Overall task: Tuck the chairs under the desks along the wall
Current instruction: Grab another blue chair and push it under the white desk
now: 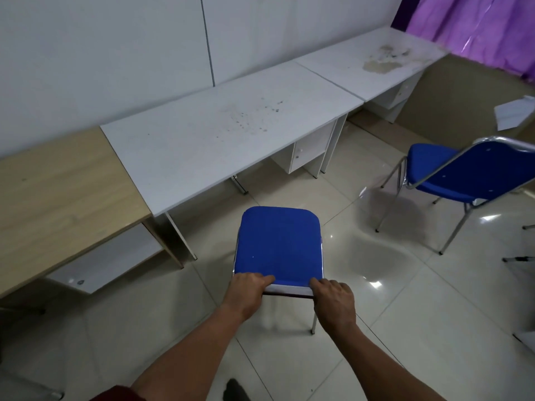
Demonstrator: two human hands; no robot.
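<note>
A blue padded chair [279, 241] with a metal frame stands on the tiled floor just in front of the middle white desk [202, 149], its seat outside the desk's front edge. My left hand [250, 290] grips the left end of the chair's backrest top. My right hand [334, 299] grips the right end. A second blue chair [460, 172] stands out in the room at the right, away from the far white desk [373, 68]. A wooden desk [58, 192] stands at the left along the wall.
A small cabinet [307, 149] hangs under the middle desk's right side, with drawers [401, 95] under the far desk. A purple curtain [477, 27] hangs at the back right. White paper [512, 112] lies at the right edge. A dark wet-looking patch [376, 227] marks the floor between the chairs.
</note>
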